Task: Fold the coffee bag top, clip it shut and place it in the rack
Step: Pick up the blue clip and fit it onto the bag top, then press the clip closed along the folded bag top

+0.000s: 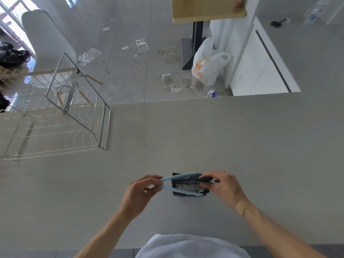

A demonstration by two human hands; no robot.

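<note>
A small black coffee bag [189, 186] with light lettering lies on the grey counter [223, 136] just in front of me. A long light-blue sealing clip [176, 178] is spread open in a V around the bag, one arm along its far edge and one along its near edge. My left hand [141, 192] pinches the clip's left end. My right hand [221, 187] holds the bag's right end, where the top is folded. The wire rack [61, 131] stands at the counter's far left.
The counter's far edge runs across the middle of the view, with a floor strewn with clear wrappers beyond it. A white plastic bag [208, 62] sits by a table leg. Scissors [276, 23] lie on the counter at the upper right.
</note>
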